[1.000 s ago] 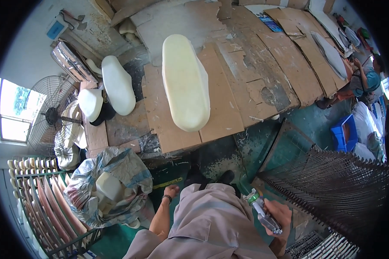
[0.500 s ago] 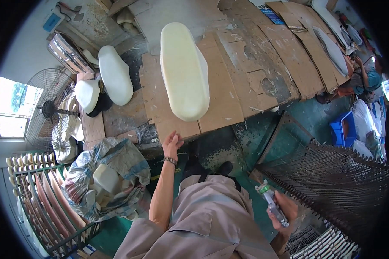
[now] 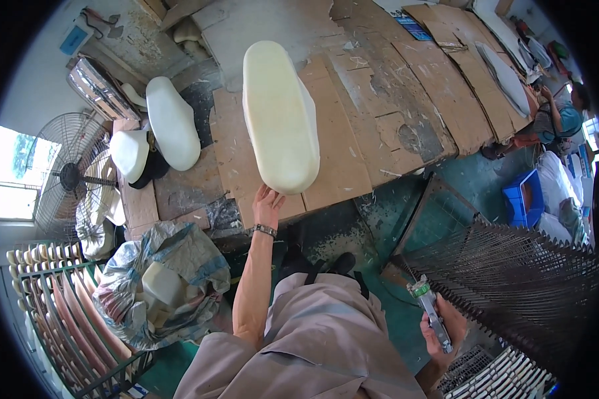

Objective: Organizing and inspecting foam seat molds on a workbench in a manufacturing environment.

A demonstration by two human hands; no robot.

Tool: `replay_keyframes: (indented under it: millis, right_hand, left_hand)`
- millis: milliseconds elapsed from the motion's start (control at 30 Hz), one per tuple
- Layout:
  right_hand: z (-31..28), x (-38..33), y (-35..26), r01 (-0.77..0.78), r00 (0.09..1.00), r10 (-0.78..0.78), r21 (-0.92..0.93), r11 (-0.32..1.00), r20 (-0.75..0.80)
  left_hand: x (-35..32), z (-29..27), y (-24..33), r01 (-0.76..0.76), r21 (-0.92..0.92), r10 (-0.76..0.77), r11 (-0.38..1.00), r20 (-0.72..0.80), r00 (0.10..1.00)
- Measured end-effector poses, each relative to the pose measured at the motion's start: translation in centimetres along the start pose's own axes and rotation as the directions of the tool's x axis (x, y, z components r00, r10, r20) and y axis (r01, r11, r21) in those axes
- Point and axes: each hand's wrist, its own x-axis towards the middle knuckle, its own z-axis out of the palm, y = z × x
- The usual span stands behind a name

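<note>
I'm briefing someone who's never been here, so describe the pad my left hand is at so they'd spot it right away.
Find the big cardboard-covered table in front of you. Near its front edge, with one end at your left hand, is a long, round-ended pad. Its pale yellow colour sets it apart from the whiter pads further left.

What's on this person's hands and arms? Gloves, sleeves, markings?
No gloves on either hand. Left hand: a dark, segmented band at the wrist, forearm uncovered up to a loose, plain taupe sleeve. Right hand: no band visible; most of that arm is out of frame. No markings made out.
</note>
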Motion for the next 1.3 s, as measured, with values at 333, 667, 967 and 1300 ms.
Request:
replay_keyframes:
  millis: [333,667,967,1300]
  right_hand:
    - [3.8,3.4,-2.3,0.039,0.999,-0.039,0.044,0.998,0.01]
    - [7.6,6.4,-5.6,0.169,0.971,-0.163,-0.021,0.985,0.172]
    - [10.8,8.4,-7.2,0.241,0.956,-0.232,-0.03,0.97,0.181]
    - [15.1,10.3,-9.5,0.143,0.931,-0.151,0.048,0.989,0.331]
  left_hand:
    - [0.0,2.6,0.8,-0.017,0.005,0.017,1.0,0.05,0.999]
    - [-3.9,7.0,5.1,-0.209,-0.349,0.269,0.913,0.133,0.954]
    - [-7.3,2.0,11.8,-0.323,-0.49,0.381,0.81,0.022,0.924]
    - [-3.4,-10.9,22.2,-0.676,-0.519,0.672,0.523,-0.237,0.702]
